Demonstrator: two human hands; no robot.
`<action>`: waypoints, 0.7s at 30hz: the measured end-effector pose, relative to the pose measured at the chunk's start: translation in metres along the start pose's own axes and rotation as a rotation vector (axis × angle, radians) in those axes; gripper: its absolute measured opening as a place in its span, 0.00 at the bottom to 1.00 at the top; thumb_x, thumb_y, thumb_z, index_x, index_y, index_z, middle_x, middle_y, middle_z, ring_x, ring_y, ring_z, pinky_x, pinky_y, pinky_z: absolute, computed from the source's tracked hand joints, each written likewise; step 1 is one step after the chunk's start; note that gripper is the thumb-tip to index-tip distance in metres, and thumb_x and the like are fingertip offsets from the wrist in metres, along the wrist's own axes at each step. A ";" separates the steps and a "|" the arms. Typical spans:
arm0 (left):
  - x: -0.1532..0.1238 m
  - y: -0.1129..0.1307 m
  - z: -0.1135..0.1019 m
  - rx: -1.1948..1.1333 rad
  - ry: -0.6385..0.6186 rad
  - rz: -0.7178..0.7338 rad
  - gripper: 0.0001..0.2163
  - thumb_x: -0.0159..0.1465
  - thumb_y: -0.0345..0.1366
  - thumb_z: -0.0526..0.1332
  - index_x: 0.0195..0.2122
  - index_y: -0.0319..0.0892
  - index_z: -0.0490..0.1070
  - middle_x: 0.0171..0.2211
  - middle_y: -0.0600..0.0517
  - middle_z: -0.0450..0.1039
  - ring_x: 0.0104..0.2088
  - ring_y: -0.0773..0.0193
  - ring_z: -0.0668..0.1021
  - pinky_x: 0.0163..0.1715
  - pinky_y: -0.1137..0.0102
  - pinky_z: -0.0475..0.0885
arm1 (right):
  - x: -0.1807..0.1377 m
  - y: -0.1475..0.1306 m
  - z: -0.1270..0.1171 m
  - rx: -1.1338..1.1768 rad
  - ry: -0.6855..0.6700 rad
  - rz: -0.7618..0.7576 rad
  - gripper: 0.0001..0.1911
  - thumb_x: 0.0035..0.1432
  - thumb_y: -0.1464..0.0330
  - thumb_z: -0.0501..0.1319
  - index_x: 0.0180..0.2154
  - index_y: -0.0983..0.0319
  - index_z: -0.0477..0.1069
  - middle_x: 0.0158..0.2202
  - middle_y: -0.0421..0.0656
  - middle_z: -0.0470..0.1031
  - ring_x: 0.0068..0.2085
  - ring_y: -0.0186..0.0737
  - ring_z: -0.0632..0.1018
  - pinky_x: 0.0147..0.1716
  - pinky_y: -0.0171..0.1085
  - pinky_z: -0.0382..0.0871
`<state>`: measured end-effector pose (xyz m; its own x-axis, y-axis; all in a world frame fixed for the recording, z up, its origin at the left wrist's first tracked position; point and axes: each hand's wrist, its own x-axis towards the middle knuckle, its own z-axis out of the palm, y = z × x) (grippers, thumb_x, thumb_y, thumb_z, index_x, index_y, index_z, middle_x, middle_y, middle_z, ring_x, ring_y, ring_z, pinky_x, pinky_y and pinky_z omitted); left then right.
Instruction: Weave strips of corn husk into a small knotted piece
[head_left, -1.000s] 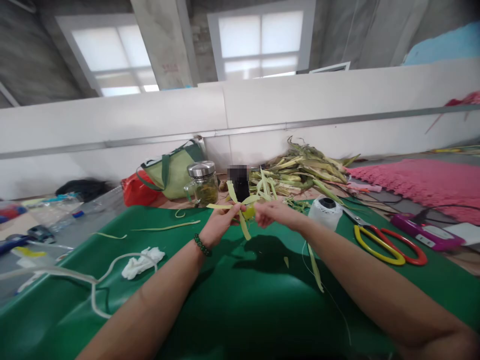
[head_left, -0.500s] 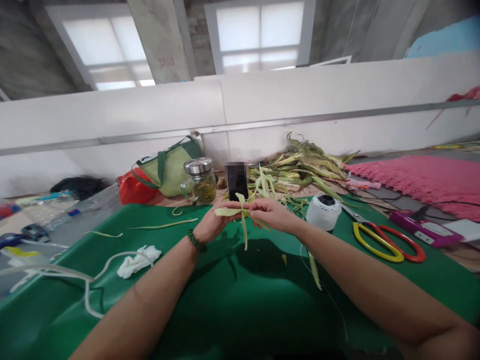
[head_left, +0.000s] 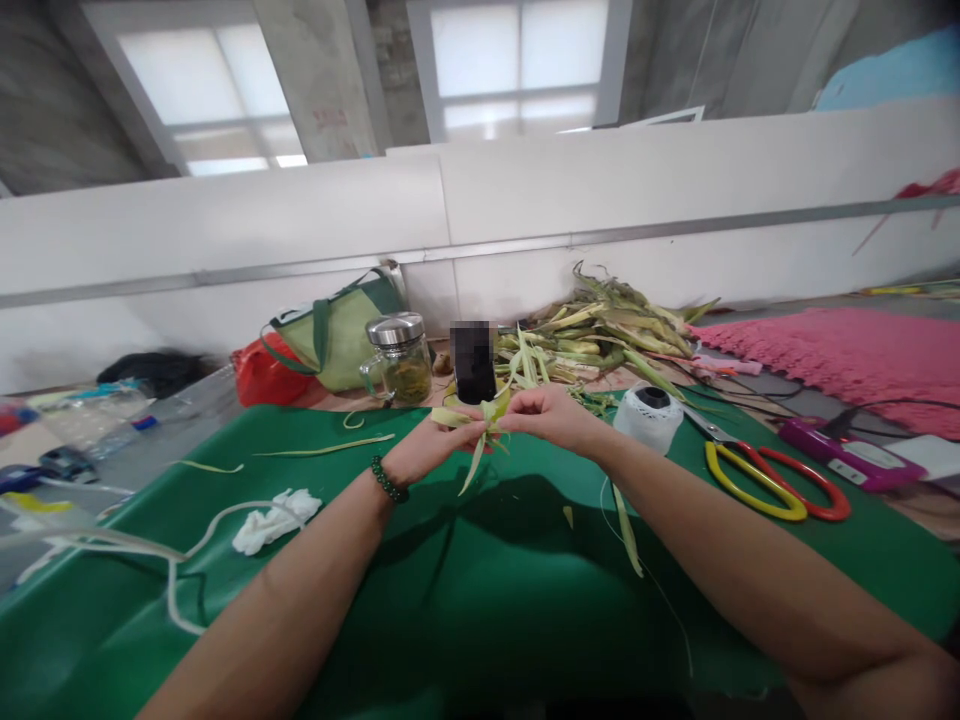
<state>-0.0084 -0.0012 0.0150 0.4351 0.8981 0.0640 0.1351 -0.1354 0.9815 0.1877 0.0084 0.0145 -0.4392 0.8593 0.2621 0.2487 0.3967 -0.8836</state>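
Both hands meet above the green table cover (head_left: pixel 487 600), pinching a small bundle of pale yellow-green husk strips (head_left: pixel 480 430). My left hand (head_left: pixel 431 445), with a green bead bracelet on the wrist, grips the bundle from the left. From the right, my right hand (head_left: pixel 547 415) has its fingers closed on the same strips. Loose strip ends hang down and stick out to the left between the hands. A thin thread trails down under my right forearm.
Behind the hands lie a pile of corn husks (head_left: pixel 600 335), a glass jar with a metal lid (head_left: pixel 401 360), a green bag (head_left: pixel 337 335) and a white thread spool (head_left: pixel 649 415). Yellow and red scissors (head_left: pixel 772 485) lie to the right, a white rag (head_left: pixel 274 520) to the left.
The hands have risen slightly and drawn closer together. The hanging strip has swung from pointing straight down to slanting down-left, and the bundle looks tighter.
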 end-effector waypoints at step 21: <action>0.003 0.006 0.011 -0.508 0.327 -0.211 0.04 0.57 0.24 0.59 0.29 0.38 0.70 0.24 0.55 0.71 0.23 0.73 0.74 0.22 0.81 0.68 | -0.010 0.000 0.022 -0.317 0.334 -0.272 0.16 0.51 0.57 0.61 0.23 0.61 0.61 0.23 0.39 0.65 0.26 0.33 0.65 0.27 0.34 0.60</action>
<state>0.0036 -0.0038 0.0194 0.1401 0.9759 -0.1675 -0.2857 0.2018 0.9368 0.1732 -0.0068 0.0035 -0.2383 0.7474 0.6202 0.4353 0.6530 -0.6197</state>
